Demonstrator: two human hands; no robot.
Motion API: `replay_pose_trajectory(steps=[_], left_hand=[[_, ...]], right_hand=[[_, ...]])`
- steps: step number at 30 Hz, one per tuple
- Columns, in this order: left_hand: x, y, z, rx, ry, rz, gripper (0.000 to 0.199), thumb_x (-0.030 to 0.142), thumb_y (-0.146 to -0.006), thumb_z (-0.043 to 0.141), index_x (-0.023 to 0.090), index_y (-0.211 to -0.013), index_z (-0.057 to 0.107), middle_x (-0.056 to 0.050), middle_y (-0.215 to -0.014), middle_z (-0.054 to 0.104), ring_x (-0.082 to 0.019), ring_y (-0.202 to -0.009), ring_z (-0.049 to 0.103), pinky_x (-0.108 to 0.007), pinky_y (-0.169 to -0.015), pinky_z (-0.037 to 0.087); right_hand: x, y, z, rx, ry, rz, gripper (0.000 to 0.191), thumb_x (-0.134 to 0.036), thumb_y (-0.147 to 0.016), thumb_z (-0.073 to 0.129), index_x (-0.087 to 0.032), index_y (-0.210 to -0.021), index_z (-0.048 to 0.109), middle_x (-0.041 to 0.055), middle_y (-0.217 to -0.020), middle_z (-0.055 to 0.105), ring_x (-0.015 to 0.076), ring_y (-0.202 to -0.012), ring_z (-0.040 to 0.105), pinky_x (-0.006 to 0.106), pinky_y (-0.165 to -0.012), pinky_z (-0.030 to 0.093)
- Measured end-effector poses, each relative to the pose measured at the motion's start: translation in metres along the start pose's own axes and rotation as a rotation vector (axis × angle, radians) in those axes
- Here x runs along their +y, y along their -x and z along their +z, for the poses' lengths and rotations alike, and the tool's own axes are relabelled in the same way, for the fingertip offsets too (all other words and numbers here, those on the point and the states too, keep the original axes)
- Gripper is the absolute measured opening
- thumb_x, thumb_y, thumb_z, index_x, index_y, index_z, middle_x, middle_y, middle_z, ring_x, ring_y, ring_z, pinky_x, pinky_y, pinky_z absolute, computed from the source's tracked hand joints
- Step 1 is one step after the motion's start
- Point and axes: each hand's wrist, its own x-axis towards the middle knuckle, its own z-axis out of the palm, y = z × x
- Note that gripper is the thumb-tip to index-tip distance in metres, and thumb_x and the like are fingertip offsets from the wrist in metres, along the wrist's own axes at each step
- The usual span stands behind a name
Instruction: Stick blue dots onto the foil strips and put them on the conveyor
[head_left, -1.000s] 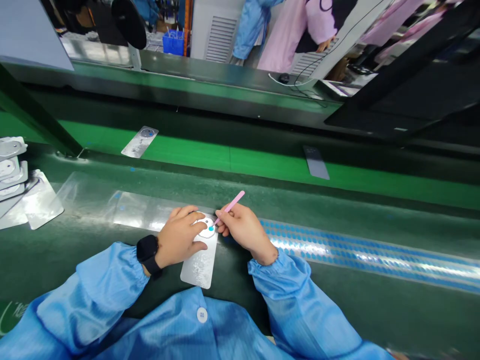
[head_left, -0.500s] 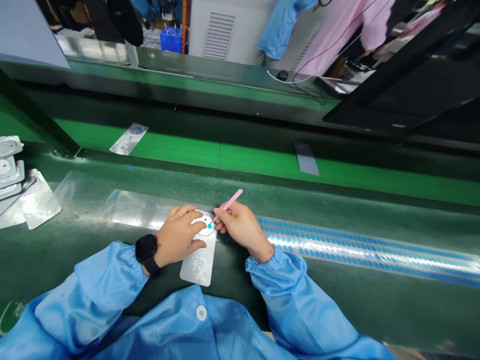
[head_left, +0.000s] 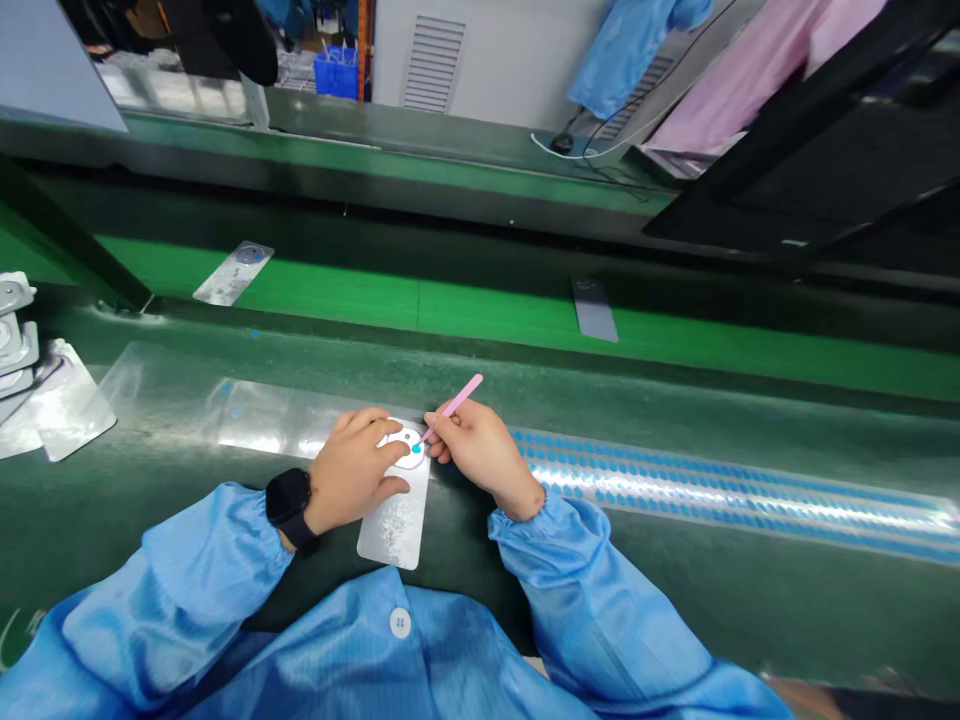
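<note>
A silver phone back cover (head_left: 393, 530) lies on the bench in front of me, its round camera area at the far end. On that round area sits a small blue dot sticker (head_left: 416, 449). My left hand (head_left: 358, 470) rests over the cover's left side with fingers spread, thumb and fingertips on its surface. Pinched in my right hand (head_left: 480, 452) are pink tweezers (head_left: 465, 393), their thin tip at the blue dot. A clear strip with rows of blue dots (head_left: 675, 485) runs off to the right, beside my right wrist.
More silver covers (head_left: 75, 400) are piled at the left edge. Beyond the bench, a green conveyor belt (head_left: 450, 305) carries one cover (head_left: 234, 273) at left and another grey cover (head_left: 595, 310) at right. Clear film (head_left: 262, 420) lies left of my hands. People in blue and pink clothing stand beyond.
Both covers on the belt have shifted slightly left in view. My hands, the tweezers and the cover beneath them look almost unmoved. The people behind have moved right.
</note>
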Motion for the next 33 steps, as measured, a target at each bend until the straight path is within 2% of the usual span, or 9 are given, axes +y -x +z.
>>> replay_pose_trajectory(steps=[17, 26, 33], left_hand=[[-0.001, 0.001, 0.000, -0.006, -0.026, 0.008, 0.029, 0.033, -0.075, 0.074, 0.020, -0.100, 0.066, -0.008, -0.115, 0.063, -0.031, -0.116, 0.047, -0.046, -0.091, 0.039], [-0.001, 0.002, -0.004, -0.054, -0.055, -0.002, 0.030, 0.032, -0.077, 0.072, 0.024, -0.105, 0.066, -0.009, -0.118, 0.060, -0.032, -0.118, 0.044, -0.047, -0.090, 0.037], [0.007, -0.002, -0.010, -0.116, -0.096, -0.035, 0.030, 0.031, -0.078, 0.071, 0.027, -0.107, 0.067, -0.009, -0.119, 0.059, -0.033, -0.118, 0.044, -0.048, -0.087, 0.037]], right_hand=[[0.000, 0.001, 0.001, 0.000, 0.072, -0.014, 0.015, -0.019, -0.085, 0.056, -0.017, -0.070, 0.056, -0.0001, -0.058, 0.065, 0.0110, -0.046, 0.060, 0.019, -0.045, 0.048], [0.016, -0.006, 0.002, 0.007, 0.168, -0.130, 0.013, -0.022, -0.085, 0.057, -0.018, -0.073, 0.058, 0.0004, -0.060, 0.067, 0.0138, -0.051, 0.065, 0.022, -0.051, 0.049], [0.020, -0.007, 0.004, 0.006, 0.175, -0.164, 0.013, -0.023, -0.085, 0.057, -0.018, -0.074, 0.058, 0.0002, -0.060, 0.068, 0.0145, -0.054, 0.066, 0.024, -0.054, 0.049]])
